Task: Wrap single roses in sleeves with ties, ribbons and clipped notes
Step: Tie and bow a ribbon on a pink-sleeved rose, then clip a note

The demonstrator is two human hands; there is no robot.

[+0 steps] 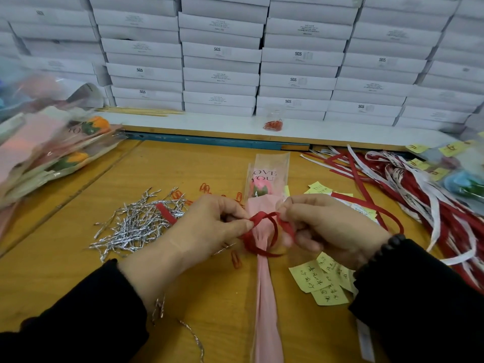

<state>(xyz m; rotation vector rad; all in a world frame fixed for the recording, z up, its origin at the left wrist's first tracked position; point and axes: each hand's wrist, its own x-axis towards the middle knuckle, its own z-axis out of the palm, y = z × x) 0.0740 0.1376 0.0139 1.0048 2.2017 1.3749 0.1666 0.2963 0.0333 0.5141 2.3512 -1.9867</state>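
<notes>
Rose sleeve (pixel 265 279) | red ribbon (pixel 262 217) pinched by left hand (pixel 209 226), right hand (pixel 324 226) (looped)

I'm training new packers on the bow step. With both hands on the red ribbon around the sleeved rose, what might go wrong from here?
1. The left hand and right hand pinch the red ribbon in a loose loop; it may slip off the pink sleeve.
2. Pulling hard might crush the rose.
3. The trailing end could sweep the yellow notes about.
</notes>
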